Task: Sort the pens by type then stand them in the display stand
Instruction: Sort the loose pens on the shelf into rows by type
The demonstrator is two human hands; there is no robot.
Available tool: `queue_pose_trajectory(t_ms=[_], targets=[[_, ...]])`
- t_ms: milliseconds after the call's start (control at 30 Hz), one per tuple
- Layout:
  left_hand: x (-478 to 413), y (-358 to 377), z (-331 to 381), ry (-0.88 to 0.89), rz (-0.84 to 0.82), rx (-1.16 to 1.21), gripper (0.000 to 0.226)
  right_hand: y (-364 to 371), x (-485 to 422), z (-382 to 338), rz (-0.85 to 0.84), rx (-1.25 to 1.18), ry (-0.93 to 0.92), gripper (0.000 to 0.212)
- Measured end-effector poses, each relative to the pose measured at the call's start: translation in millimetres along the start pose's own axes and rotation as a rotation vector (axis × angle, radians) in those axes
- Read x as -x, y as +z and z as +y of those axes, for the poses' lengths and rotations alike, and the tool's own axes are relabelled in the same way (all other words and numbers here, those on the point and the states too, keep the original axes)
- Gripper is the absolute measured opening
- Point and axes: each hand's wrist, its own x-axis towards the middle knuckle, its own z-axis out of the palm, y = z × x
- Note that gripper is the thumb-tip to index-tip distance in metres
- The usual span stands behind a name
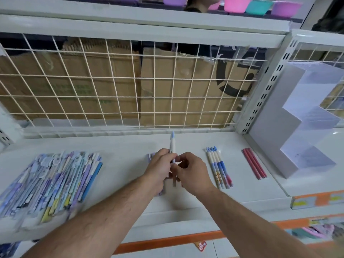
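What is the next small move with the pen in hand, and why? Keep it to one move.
Probably carry the blue-capped pen, held by the left hand and right hand, to the right and lay it beside the four blue-tipped pens. Its white barrel and blue cap seem to match that row, not the red pens.

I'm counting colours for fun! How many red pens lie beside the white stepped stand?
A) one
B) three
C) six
B: three red pens lie side by side on the shelf, just left of the display stand.
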Motion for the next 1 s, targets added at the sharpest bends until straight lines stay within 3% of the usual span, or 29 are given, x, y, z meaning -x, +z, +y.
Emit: queue_pose_trajectory(t_ms=[100, 267, 400, 567, 1000], targets=[[2, 17, -3, -0.007, 0.000, 0.006, 0.010, -14, 0, 9, 0.058, 0.014, 0.015, 0.013], [-1, 35, -9, -0.077, 0.154, 0.036, 0.019, -43, -1, 27, 0.150, 0.261, 0.075, 0.012], [0, 43, -9, -0.089, 0.223, 0.031, 0.020, -63, -7, 44, 0.095, 0.585, 0.021, 0.025], [4, 52, -10, -0.076, 0.234, -0.017, 0.027, -70, -17, 56, 0.029, 0.915, -0.097, 0.019], [19, 39, -14, 0.040, 0.311, -0.066, 0.020, -65, -25, 63, 0.018, 1.121, -0.242, 0.022]])
